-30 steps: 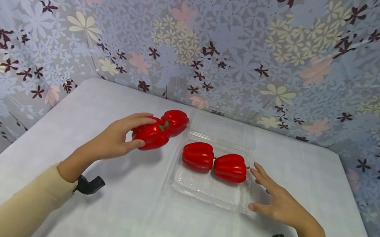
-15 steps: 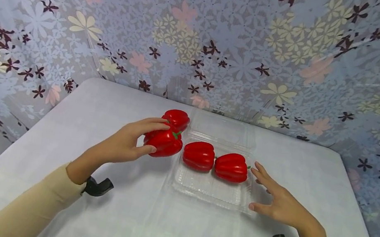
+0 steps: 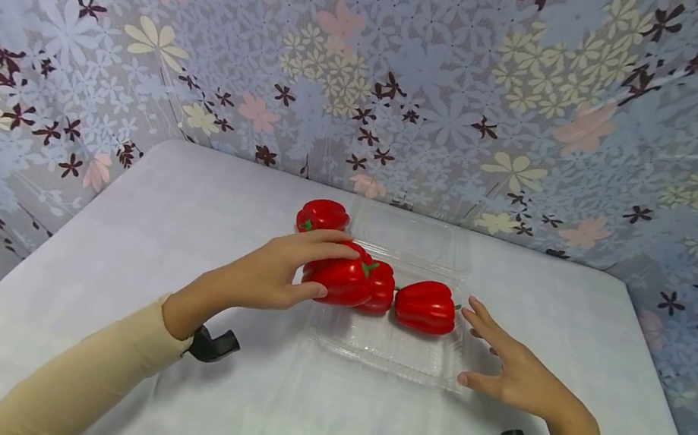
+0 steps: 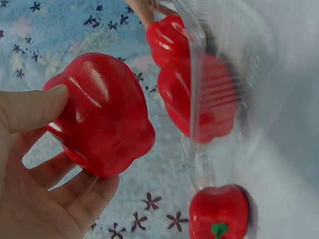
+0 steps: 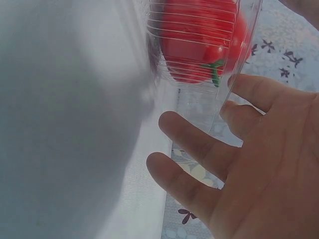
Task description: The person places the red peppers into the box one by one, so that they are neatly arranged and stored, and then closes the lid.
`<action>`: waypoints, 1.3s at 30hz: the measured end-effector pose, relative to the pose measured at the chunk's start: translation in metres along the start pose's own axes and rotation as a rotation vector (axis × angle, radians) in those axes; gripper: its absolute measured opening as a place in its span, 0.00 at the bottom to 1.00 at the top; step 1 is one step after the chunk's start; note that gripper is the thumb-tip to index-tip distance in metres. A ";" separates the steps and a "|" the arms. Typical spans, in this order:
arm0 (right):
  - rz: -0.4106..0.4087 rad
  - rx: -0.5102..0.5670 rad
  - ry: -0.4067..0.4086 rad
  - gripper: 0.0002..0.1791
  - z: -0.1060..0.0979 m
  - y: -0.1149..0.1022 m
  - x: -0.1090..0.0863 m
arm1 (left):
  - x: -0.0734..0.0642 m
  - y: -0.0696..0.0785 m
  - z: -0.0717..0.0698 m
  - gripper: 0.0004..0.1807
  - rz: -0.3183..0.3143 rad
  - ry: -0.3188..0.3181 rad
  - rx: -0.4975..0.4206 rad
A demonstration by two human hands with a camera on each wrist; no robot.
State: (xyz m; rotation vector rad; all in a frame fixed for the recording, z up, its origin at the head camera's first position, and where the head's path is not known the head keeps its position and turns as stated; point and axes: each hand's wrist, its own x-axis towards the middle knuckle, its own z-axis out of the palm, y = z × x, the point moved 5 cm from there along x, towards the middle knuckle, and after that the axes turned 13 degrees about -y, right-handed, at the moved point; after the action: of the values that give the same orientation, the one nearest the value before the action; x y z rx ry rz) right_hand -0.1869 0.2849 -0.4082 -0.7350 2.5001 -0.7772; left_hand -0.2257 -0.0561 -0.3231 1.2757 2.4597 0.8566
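My left hand (image 3: 274, 270) grips a red bell pepper (image 3: 339, 277) with a green stem, raised above the left part of a clear plastic container (image 3: 367, 355). In the left wrist view the thumb and fingers curl round this held pepper (image 4: 99, 109), apart from the container. Two more red bell peppers lie inside the container: the right one (image 3: 425, 307) shows whole, the left one (image 3: 381, 292) is partly hidden behind the held pepper. At the container's right side is my right hand (image 3: 513, 372), fingers spread; in the right wrist view its fingertips are at the clear rim (image 5: 234, 55).
Another red bell pepper (image 3: 323, 215) lies on the white-covered table (image 3: 208, 394), left of the container's opened lid (image 3: 408, 235). Behind the table hangs a floral-patterned cloth (image 3: 412, 89). Each wrist carries a black camera mount (image 3: 215, 346).
My left hand has moved right with its bell pepper, from beside the loose pepper to above the container's left part. The right hand has stayed in place.
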 end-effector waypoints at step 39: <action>0.014 0.048 -0.013 0.50 -0.001 0.006 -0.003 | 0.031 0.019 0.042 0.31 0.016 -0.166 0.078</action>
State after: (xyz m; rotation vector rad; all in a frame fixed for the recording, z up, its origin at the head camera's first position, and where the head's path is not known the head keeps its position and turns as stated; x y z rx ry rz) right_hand -0.1870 0.2917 -0.4104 -0.7030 2.4633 -0.8213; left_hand -0.2124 -0.0065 -0.3436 1.3362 2.3761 0.6359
